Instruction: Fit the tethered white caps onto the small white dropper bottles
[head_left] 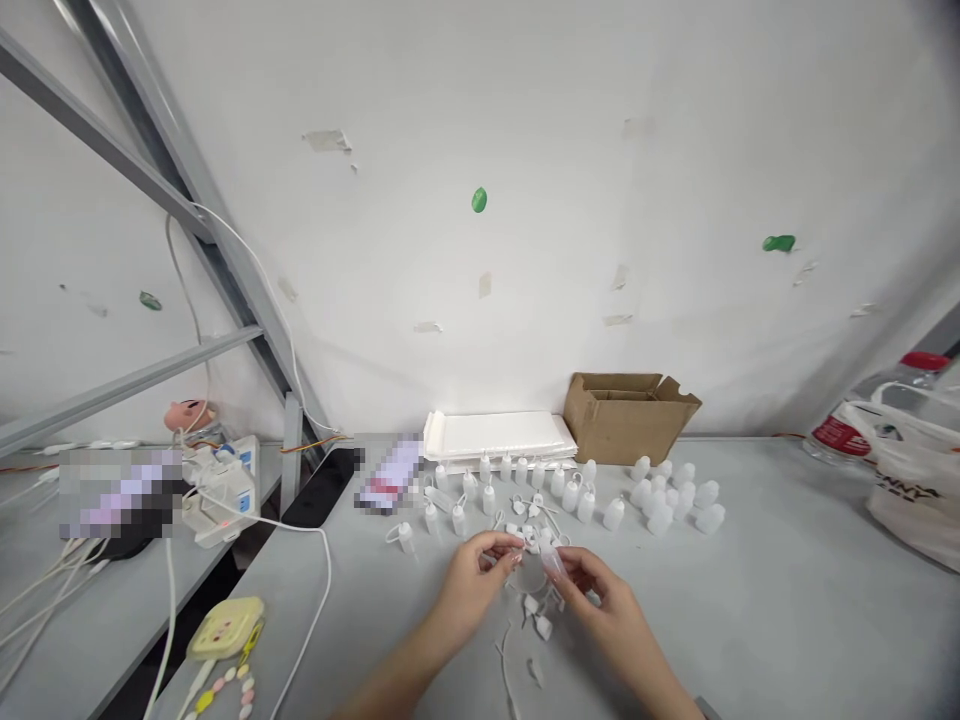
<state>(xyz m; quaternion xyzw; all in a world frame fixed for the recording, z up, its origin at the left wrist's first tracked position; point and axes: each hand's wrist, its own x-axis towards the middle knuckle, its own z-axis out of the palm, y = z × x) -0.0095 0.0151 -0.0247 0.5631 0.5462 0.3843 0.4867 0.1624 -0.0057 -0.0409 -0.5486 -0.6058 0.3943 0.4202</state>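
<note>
My right hand (592, 590) holds a small translucent bottle (552, 560) tilted between thumb and fingers, its top toward the middle. My left hand (484, 575) is just left of it, thumb and fingertips pinched together near a loose white strap; what they grip is too small to make out. White caps with straps (542, 627) lie scattered between and below the hands. Behind them stand several small bottles with white caps (586, 505). To the right is a group of small translucent bottles (660, 516) without visible straps.
An open cardboard box (630, 430) and a stack of white padded envelopes (502, 437) stand by the wall. Phones, a power strip (225, 505), cables and a yellow case (226, 627) are at left. A white plastic bag (919, 490) sits far right.
</note>
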